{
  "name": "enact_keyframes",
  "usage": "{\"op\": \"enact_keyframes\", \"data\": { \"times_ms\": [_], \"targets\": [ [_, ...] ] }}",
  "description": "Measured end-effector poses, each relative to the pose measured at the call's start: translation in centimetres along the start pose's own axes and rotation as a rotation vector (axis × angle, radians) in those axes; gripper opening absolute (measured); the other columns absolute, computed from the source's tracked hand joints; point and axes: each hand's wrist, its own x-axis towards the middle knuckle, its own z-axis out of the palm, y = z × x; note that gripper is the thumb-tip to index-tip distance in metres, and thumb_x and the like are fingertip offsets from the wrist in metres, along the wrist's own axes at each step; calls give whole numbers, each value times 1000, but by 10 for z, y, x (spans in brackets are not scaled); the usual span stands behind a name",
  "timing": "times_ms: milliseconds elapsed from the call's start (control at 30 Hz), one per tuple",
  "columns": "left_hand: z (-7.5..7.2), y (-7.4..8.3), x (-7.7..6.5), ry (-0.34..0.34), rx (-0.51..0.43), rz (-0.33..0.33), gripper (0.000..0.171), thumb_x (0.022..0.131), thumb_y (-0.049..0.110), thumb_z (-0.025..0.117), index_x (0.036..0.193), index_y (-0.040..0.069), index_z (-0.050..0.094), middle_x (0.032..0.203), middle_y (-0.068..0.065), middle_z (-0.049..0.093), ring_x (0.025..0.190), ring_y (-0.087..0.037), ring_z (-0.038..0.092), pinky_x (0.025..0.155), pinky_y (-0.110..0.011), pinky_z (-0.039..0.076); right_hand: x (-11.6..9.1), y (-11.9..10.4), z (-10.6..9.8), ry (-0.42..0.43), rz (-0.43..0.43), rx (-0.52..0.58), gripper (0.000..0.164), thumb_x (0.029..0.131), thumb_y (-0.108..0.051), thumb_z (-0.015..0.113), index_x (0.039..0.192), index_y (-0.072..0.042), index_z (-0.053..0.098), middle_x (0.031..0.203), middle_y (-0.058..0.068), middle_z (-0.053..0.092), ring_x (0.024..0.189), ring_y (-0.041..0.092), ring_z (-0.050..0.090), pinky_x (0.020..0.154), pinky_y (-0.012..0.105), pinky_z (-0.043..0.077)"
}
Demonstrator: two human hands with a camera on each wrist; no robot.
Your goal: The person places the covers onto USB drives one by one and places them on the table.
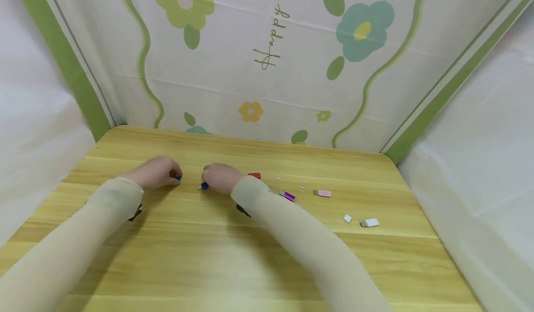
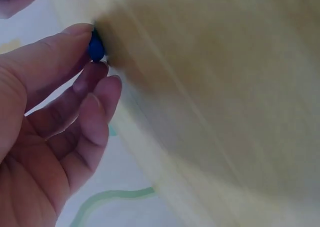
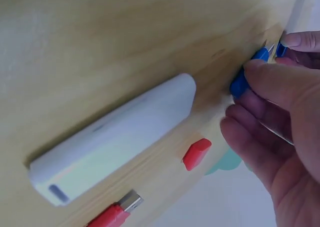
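Note:
My left hand (image 1: 160, 172) pinches a small blue cap (image 2: 96, 46) between thumb and fingers, low over the wooden table. To its right, my right hand (image 1: 221, 177) grips a blue USB stick (image 3: 241, 83) with its metal plug pointing left toward the cap. In the right wrist view the plug and the cap are close together; a small gap between them shows in the head view. Near the right hand lie a red cap (image 3: 197, 153) and a red USB stick (image 3: 111, 216) with its plug bare. Part of the blue stick is hidden by the fingers.
A long white object (image 3: 115, 137) with a slot in its end lies by the right hand. Farther right are a purple USB stick (image 1: 288, 195), a pink one (image 1: 323, 193), clear caps (image 1: 278, 177), a white cap (image 1: 347, 218) and a white USB stick (image 1: 369, 222).

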Motion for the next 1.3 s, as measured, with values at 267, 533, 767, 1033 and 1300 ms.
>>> {"op": "enact_keyframes", "data": {
  "times_ms": [267, 533, 767, 1033, 1300],
  "targets": [
    [3, 10, -1, -6, 59, 3, 4, 86, 9, 75, 83, 8, 74, 79, 3, 67, 74, -13, 60, 72, -40, 53, -2, -3, 0, -36, 41, 53, 6, 97, -19, 64, 99, -14, 63, 90, -5, 60, 79, 10, 53, 71, 21, 46],
    [3, 20, -6, 47, 54, 48, 3, 86, 11, 75, 85, 9, 76, 78, 4, 67, 70, -10, 58, 68, -37, 53, -18, -6, -10, 14, 63, 120, 10, 92, -19, 70, 93, -14, 62, 84, -5, 58, 75, 10, 51, 66, 21, 44],
    [1, 42, -15, 51, -7, 151, 10, 86, 7, 72, 95, 5, 77, 82, 5, 69, 70, -5, 58, 65, -30, 52, -46, -3, -20, 94, 53, 197, 16, 94, -20, 68, 81, -12, 63, 72, -4, 57, 63, 10, 47, 59, 20, 39],
    [1, 81, -29, 127, 38, 254, 10, 86, 9, 75, 95, 6, 77, 86, 6, 70, 69, -3, 55, 61, -26, 51, -93, 1, -20, 183, 7, 167, 23, 93, -14, 64, 71, -14, 57, 63, -6, 44, 55, 7, 37, 54, 19, 32],
    [6, 126, -35, 277, 119, 453, 12, 80, 9, 82, 90, 9, 75, 88, 2, 71, 76, -13, 64, 65, -27, 55, -148, 5, -17, 278, -3, 231, 6, 91, -12, 69, 85, -10, 70, 75, -6, 58, 63, 6, 48, 59, 16, 41]
  ]
}}
